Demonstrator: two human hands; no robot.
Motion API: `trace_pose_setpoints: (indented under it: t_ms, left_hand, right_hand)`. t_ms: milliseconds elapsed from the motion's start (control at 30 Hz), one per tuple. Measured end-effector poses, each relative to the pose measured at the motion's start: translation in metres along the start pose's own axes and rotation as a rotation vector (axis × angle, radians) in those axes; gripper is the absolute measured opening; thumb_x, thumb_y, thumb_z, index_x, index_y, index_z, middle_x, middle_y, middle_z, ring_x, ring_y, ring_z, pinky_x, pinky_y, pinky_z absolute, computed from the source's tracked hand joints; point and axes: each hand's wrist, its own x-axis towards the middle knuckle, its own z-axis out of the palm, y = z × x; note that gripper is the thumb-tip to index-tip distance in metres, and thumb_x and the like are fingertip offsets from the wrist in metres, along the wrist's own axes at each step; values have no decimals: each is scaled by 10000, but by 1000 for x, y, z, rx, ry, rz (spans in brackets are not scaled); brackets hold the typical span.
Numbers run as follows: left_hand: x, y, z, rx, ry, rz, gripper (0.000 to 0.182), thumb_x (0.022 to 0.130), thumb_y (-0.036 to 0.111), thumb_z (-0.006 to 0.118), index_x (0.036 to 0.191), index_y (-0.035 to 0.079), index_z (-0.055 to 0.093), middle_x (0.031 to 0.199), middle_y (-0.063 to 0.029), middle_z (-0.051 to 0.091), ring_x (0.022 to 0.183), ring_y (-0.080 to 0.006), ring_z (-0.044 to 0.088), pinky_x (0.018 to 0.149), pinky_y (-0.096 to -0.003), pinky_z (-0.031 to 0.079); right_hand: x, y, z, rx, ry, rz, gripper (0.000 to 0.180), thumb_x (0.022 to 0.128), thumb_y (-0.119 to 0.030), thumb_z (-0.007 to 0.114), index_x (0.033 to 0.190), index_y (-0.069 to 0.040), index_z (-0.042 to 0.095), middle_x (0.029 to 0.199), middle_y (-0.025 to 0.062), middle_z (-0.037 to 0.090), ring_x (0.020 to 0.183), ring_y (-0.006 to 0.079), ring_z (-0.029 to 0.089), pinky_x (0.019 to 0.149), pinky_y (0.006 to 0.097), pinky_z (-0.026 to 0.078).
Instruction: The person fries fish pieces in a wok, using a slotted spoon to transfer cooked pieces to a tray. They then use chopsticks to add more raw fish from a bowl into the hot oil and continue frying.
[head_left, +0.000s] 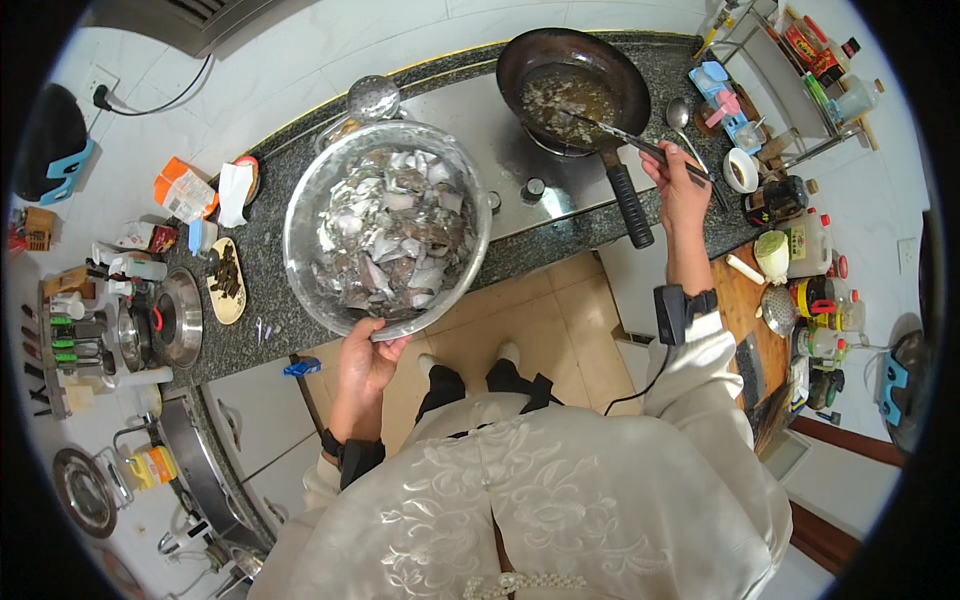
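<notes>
My left hand (367, 357) grips the near rim of a large metal basin (294, 300), its thumb over the edge. Raw, greyish fish pieces with a white coating (397, 225) fill much of the basin. In my right hand (677, 180) is a pair of dark chopsticks or slim tongs (637, 142); which of the two I cannot tell. Their tips reach into a dark wok (634, 82) on the stove, where oil with small pale bits (570, 101) lies. The wok's black ribbed handle (628, 206) points towards me.
Behind the basin is a perforated skimmer (373, 97). A metal ladle (677, 114), a small white bowl (741, 170) and several bottles stand right of the wok. To the left, an oval dish (226, 300) holds dark strips near a glass pot lid (180, 315). A cutting board (739, 300) lies at right.
</notes>
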Motion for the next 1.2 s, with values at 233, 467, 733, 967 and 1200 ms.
trace_pose_setpoints:
  t_ms: [233,467,733,967,1200]
  left_hand:
    - [28,-35,44,120,-66,-85,75,752,40,464,800,-15,482,796,-125,559,710,-228,588,616,-338,545]
    - [37,-49,65,194,-66,-152,81,752,58,459,790,-12,477,770,-108,557,676,-227,594,614,-345,545]
    - [39,-41,69,239,-65,-125,100,764,40,443,837,-26,462,767,-112,538,675,-242,581,586,-374,536]
    - [28,-30,68,256,-85,-89,147,769,18,415,895,-57,432,836,-158,539,690,-257,581,581,-366,531]
    - [22,-28,69,258,-82,-67,137,771,11,413,872,-82,418,821,-171,535,660,-261,582,581,-365,536]
  right_hand:
    - [62,68,-12,-134,98,20,241,774,-145,609,872,70,561,756,107,592,637,173,610,522,230,504]
    - [69,48,-21,-193,110,19,222,791,-138,588,906,51,580,735,103,593,583,159,597,505,230,503]
    - [64,29,-23,-294,93,8,229,786,-147,595,906,47,583,726,100,590,597,164,594,519,233,500]
    - [79,10,-28,-601,133,-144,199,757,-173,612,798,20,628,646,93,609,550,143,592,517,251,486]
    - [98,54,-8,-761,18,-114,195,731,-209,630,759,-16,642,586,73,603,547,131,590,517,257,454]
